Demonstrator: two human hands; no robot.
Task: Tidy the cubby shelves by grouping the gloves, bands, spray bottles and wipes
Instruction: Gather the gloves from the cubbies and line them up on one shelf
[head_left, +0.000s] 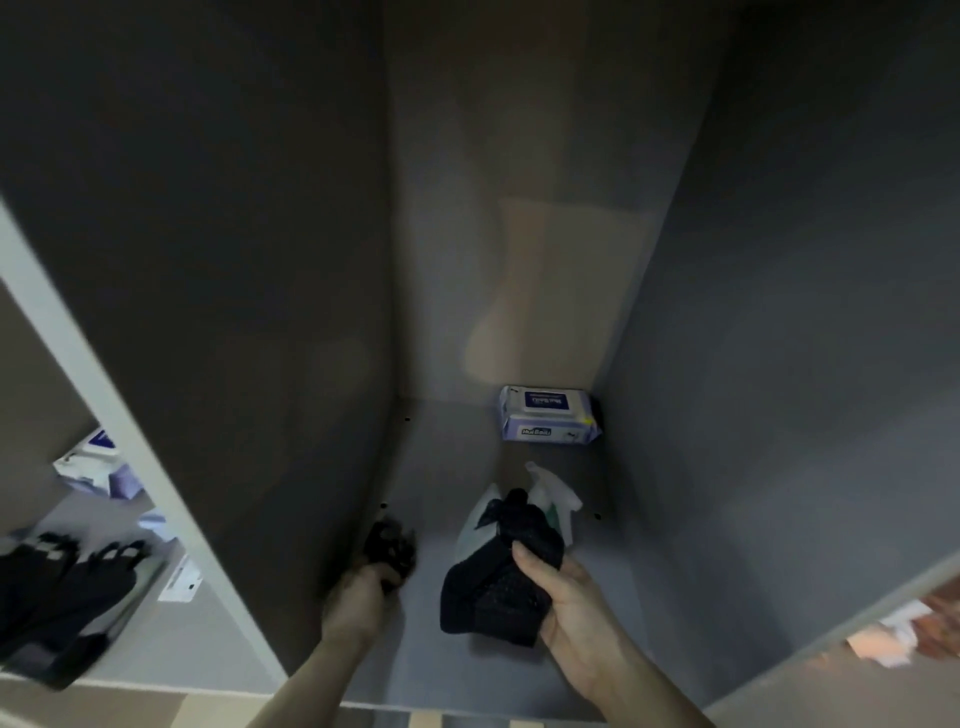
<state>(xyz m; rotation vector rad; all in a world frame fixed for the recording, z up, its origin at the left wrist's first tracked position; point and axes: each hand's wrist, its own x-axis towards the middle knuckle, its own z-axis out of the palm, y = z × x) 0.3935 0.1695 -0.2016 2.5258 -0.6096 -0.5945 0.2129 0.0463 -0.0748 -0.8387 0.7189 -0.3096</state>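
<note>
Where the far-left cubby opens past the white divider (130, 426), black gloves (62, 597) lie spread on its floor, fingers pointing inward, with a white tag (179, 582) just beside them and pale wipe packs (98, 467) further back. That divider stands between those gloves and the middle cubby, where both hands work.

Low against the middle cubby's left wall, the left hand (363, 592) is blurred; its fingers are curled round a small dark bundle (392, 545), whose kind cannot be told. Just to its right, the right hand (566, 597) grasps a black mesh glove (498, 577), thumb on top and fingers wrapped beneath, held above the floor. The glove hides much of a white spray bottle (553, 493) lying on the floor behind it, its nozzle pointing toward the back wall. Beyond the bottle, well apart from the hands, a wipes pack (548, 413) sits in the back right corner, touching the right wall, its label facing forward.

Grey panels (779, 312) form the cubby's dim walls and floor, with small peg holes along the floor's edges and a paler patch on the back wall. At far right, past the cubby's edge, something blurred in orange and white (893, 634) shows.
</note>
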